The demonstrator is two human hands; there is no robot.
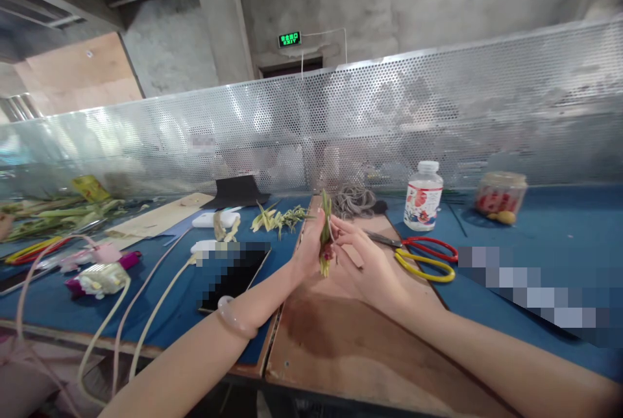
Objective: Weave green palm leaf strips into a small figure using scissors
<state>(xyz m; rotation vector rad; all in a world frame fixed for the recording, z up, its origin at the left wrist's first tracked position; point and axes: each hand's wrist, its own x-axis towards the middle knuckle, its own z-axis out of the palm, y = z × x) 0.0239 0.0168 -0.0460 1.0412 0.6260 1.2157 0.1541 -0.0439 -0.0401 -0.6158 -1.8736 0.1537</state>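
Upright over the table's middle is a small bundle of narrow green and yellowish leaves (325, 252), with a bit of dark pink near its lower part. My left hand (309, 250) is closed on it from the left. From the other side, my right hand (365, 265) brings its bent fingers against the bundle, where a thin pale strand shows; what they pinch is too small to make out. Just right of my right hand lie scissors (423, 259) with one red and one yellow handle. Behind the hands sits a heap of grey cord (353, 200).
A labelled bottle (424, 197) and a jar (501, 194) stand at the back right. Leaf sprigs (280, 220), a dark phone (238, 275) and charging cables (146, 301) lie to the left. A perforated metal panel (243, 139) closes off the table's back.
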